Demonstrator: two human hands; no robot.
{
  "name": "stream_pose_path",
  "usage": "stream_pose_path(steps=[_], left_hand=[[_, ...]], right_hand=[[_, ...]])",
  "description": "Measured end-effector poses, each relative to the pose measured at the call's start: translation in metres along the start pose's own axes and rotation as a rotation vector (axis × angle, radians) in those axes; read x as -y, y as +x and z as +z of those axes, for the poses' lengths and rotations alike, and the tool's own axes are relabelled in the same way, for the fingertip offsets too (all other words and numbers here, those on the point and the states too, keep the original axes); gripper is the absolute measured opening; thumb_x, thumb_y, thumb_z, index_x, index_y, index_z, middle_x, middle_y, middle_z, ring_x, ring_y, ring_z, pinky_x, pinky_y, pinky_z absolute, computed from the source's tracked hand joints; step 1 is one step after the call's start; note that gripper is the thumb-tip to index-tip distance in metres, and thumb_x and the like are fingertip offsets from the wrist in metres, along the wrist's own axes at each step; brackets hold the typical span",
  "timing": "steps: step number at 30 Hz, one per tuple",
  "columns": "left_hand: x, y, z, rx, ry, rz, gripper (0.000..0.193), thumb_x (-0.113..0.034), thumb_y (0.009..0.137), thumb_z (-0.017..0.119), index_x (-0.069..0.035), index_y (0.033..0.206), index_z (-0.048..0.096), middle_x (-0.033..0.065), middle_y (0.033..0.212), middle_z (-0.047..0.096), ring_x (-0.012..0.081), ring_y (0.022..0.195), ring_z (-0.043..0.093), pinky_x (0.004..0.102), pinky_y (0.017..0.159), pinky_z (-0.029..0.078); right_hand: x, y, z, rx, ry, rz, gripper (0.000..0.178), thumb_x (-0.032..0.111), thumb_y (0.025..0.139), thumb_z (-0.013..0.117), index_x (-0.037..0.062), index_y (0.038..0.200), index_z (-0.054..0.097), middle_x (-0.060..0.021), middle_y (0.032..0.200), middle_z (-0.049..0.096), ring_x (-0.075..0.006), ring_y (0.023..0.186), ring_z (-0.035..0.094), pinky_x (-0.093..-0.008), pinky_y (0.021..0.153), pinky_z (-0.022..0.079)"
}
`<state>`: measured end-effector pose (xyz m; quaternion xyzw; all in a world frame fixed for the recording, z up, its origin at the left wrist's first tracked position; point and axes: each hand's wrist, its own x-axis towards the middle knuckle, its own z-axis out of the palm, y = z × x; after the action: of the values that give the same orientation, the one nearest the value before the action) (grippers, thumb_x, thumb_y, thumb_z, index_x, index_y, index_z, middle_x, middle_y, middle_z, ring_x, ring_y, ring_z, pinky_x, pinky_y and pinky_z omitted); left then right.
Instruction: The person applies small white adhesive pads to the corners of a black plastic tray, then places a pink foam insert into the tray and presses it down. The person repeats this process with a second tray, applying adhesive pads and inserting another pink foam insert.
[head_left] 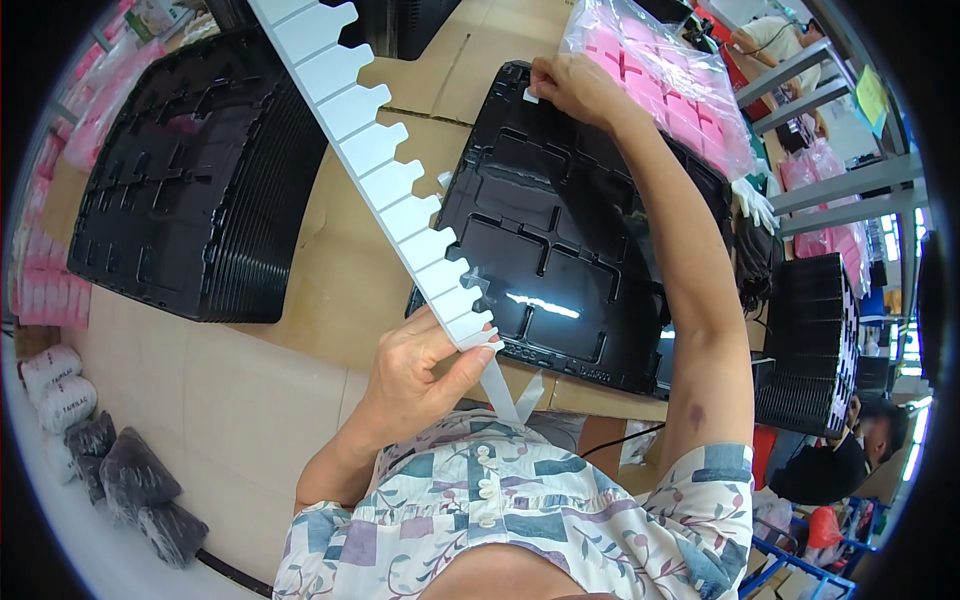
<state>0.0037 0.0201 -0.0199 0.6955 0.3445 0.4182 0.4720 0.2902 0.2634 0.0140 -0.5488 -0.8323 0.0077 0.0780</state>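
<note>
My left hand (415,375) pinches the lower end of a long white strip (370,150) with a row of rounded tabs along one edge. The strip slants up and left past the top of the view, and a narrow white tail (500,390) hangs below my fingers. Across the table, my right hand (580,90) bends its closed fingers onto the far left corner of a glossy black moulded tray (520,225). A small white tab (531,96) shows under those fingertips, against the tray. Another whitish piece (445,179) sticks out at the tray's left edge.
Tall stacks of black trays stand at left (265,190) and right (805,340). Pink trays in clear plastic (690,110) lie beyond the tray, near a white glove (755,205). Other people (785,45) are at far right. Dark bags (140,475) lie on the floor at left.
</note>
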Motion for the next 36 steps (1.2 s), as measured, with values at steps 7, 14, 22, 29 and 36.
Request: stream_pose_path(steps=[7, 14, 22, 29, 36], left_hand=[[0.001, 0.001, 0.002, -0.018, -0.016, -0.004, 0.014, -0.007, 0.084, 0.070, -0.001, 0.097, 0.073, 0.0130, 0.093, 0.071, 0.0240, 0.083, 0.069, 0.0334, 0.070, 0.054], [0.001, 0.003, 0.001, 0.001, -0.014, 0.013, 0.011, -0.008, 0.085, 0.069, -0.001, 0.093, 0.072, 0.0130, 0.092, 0.070, 0.0262, 0.082, 0.069, 0.0340, 0.069, 0.054], [0.002, 0.003, -0.001, 0.018, -0.011, 0.019, 0.012, -0.007, 0.083, 0.069, 0.000, 0.093, 0.072, 0.0137, 0.091, 0.071, 0.0272, 0.084, 0.068, 0.0350, 0.069, 0.054], [0.000, 0.003, -0.002, -0.003, -0.160, -0.043, 0.014, -0.006, 0.086, 0.068, 0.003, 0.097, 0.070, 0.0116, 0.093, 0.070, 0.0216, 0.084, 0.068, 0.0320, 0.073, 0.054], [-0.008, 0.024, 0.008, -0.147, -0.628, -0.261, 0.021, 0.003, 0.088, 0.066, 0.000, 0.108, 0.062, 0.0029, 0.083, 0.063, 0.0039, 0.061, 0.054, 0.0183, 0.049, 0.038]], right_hand=[[0.006, -0.004, 0.007, -0.111, 0.016, 0.017, 0.017, 0.015, 0.082, 0.063, -0.0020, 0.079, 0.066, -0.0225, 0.081, 0.068, -0.0394, 0.083, 0.066, -0.0457, 0.079, 0.052], [0.001, 0.002, 0.011, -0.129, -0.107, -0.062, 0.014, 0.013, 0.081, 0.061, -0.0012, 0.078, 0.062, -0.0215, 0.076, 0.065, -0.0388, 0.078, 0.065, -0.0451, 0.074, 0.050], [0.024, -0.005, -0.004, 0.078, 0.067, -0.180, 0.012, 0.011, 0.082, 0.059, -0.0016, 0.082, 0.060, -0.0183, 0.074, 0.062, -0.0332, 0.072, 0.062, -0.0410, 0.069, 0.048], [0.008, -0.058, -0.031, -0.110, 1.318, 0.239, 0.015, 0.015, 0.090, 0.057, 0.0018, 0.093, 0.063, 0.0014, 0.072, 0.052, -0.0045, 0.056, 0.040, -0.0186, 0.047, 0.031], [0.094, -0.156, -0.044, 0.321, 1.728, 0.277, 0.015, 0.004, 0.092, 0.047, 0.0050, 0.103, 0.057, -0.0021, 0.078, 0.052, 0.0008, 0.049, 0.029, -0.0149, 0.040, 0.021]])
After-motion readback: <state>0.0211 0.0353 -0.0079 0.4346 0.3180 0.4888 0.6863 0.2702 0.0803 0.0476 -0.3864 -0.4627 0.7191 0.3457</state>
